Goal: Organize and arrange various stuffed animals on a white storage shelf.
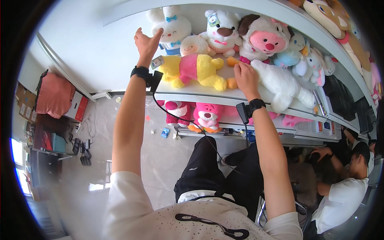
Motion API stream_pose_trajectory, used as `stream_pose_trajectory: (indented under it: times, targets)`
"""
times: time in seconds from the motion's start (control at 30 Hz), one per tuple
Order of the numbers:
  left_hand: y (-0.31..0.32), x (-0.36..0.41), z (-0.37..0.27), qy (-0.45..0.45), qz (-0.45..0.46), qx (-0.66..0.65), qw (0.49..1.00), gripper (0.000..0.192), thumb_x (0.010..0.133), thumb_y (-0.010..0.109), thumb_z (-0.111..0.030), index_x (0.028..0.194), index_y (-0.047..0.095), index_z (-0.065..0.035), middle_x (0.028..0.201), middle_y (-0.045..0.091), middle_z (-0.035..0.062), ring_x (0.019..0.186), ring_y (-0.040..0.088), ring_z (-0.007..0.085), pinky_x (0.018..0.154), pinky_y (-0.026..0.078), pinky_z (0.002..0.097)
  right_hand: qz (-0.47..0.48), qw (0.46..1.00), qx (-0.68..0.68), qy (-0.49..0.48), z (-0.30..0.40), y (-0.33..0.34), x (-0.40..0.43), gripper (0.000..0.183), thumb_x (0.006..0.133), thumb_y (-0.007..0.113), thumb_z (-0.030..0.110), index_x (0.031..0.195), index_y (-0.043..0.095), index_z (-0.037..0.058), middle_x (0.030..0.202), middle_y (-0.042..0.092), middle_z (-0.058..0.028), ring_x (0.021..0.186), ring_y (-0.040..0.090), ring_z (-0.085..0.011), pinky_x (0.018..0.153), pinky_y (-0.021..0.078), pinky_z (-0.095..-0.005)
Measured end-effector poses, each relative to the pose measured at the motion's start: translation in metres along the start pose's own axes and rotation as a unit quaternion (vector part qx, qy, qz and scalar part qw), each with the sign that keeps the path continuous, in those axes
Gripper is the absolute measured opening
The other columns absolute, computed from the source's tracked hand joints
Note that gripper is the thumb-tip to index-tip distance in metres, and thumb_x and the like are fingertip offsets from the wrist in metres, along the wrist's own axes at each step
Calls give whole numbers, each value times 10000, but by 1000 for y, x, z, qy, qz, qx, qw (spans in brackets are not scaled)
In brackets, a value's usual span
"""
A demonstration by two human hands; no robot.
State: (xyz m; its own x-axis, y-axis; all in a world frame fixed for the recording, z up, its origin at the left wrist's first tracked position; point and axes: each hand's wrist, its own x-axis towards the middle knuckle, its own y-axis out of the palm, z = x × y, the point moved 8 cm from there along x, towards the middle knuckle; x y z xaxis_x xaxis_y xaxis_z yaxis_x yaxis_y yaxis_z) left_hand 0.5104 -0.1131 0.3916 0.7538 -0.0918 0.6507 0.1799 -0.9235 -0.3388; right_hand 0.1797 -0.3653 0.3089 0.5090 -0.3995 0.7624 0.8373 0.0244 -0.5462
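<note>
My left hand [147,43] is raised with thumb and fingers apart and nothing in it. It overlaps the edge of a white rabbit plush [177,30] with blue bows; whether they touch is unclear. Below that hand, a yellow plush in a pink top [192,70] lies on its side on the shelf, a tag at its head end. My right hand [246,78] is curled over the leg end of a white plush [279,84] lying along the shelf. Orange feet [231,83] show beside its fingers, which partly hide the legs. Both wrists wear black straps with cabled modules.
Behind stand a round-faced cream plush [193,46], a white bear plush [222,33] and a pink-faced plush [267,42]. Pink bear plushes [207,115] sit on the shelf below. A black cable [177,117] hangs from my left wrist. A seated person [345,192] is at right.
</note>
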Motion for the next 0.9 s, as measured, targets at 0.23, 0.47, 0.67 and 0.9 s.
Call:
stream_pose_trajectory:
  times: [0.23,0.47,0.67,0.9]
  targets:
    - [49,29,-19,4,171,-101,980,1159,618,931,-548,1354,393,167,1272,599,306,1211,631,361,999,547,400,29,999,-27,11,-3,3,-1,293,960,562,240,872,714,5,958,737,-189,883,690,-390,795,553,-492]
    - [66,34,-16,-63,140,-97,983,1091,579,961,-499,1273,385,115,1150,645,261,944,731,281,760,631,322,16,1000,-25,6,1,5,0,285,953,568,241,872,718,12,960,739,-182,889,692,-380,798,558,-487]
    - [81,21,-49,-8,183,-72,980,1089,575,959,-467,1294,378,109,1179,641,261,1009,712,331,835,619,370,15,999,-32,10,-2,2,0,268,939,573,232,865,715,17,963,741,-171,874,693,-373,785,560,-484]
    - [86,19,-69,98,123,-39,987,1138,564,949,-515,1370,406,78,1312,590,264,1239,590,393,1047,506,454,13,1000,-26,6,-3,1,0,258,932,583,229,850,718,25,964,743,-165,872,696,-369,779,563,-479]
